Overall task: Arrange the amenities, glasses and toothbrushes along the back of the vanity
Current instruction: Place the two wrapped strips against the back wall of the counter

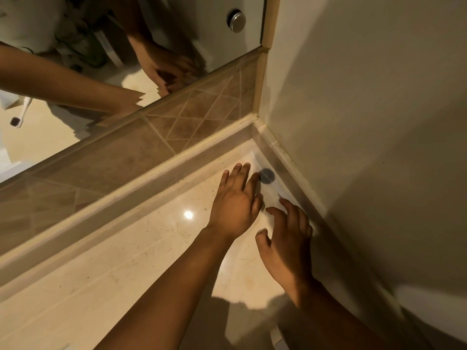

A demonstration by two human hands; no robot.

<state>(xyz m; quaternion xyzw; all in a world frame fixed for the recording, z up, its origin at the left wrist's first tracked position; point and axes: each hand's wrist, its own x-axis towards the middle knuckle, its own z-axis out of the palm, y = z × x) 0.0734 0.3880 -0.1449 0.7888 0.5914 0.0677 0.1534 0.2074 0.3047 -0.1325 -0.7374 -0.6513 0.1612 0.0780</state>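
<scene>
Both hands are being held over the far right corner of the marble vanity top (113,261), where a flat white packet (271,190) with a round dark mark on it is lying against the low ledge at the foot of the side wall (366,109). The left hand (236,202) is being laid on the packet with its fingers straight and slightly spread, the fingertips reaching toward the dark mark; nothing is being gripped by it. The right hand (288,238) is being rested on the near part of the packet with loosely bent, spread fingers, and nothing is seen pinched or enclosed by them. The packet is blurred, so what it contains cannot be told. The corner is being closed in by the side wall on the right and by a raised stone ledge and a band of brown tiles (177,122) along the back. Above the tiles, the forearms and hands are being reflected in a mirror (75,59), where a toothbrush (21,113) with a white handle is also being shown at the left edge.
</scene>
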